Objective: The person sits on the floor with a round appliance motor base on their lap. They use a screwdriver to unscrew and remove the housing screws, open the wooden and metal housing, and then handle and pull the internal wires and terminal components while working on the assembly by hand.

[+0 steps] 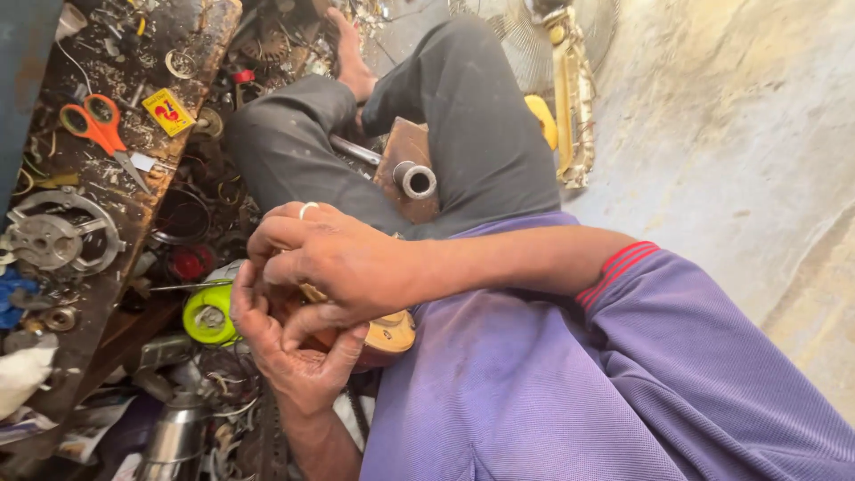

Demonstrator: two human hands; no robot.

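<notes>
Down in the person's lap, both hands close around a small rounded wooden piece [385, 337] with an orange-brown body and a pale end face. Which arm is which is hard to read at this tilt: I take the right hand [334, 263], with a ring on one finger, to be the one lying over the top with fingers curled onto the piece, and the left hand [298, 356] to be the one cupping it from below, thumb pressed against its side. Most of the piece is hidden between the palms, so what the fingertips are working on cannot be told. With so little grip visible, my guess is a slip could send it into the clutter of rings and metal scraps just beside the knees, where a small part would be hard to find. A green tape roll [208, 313] lies touching the lower hand, and orange scissors [100, 127] rest well apart on the littered worktop [134, 209]. A metal tube [415, 180] sits on a wooden block between the legs.
</notes>
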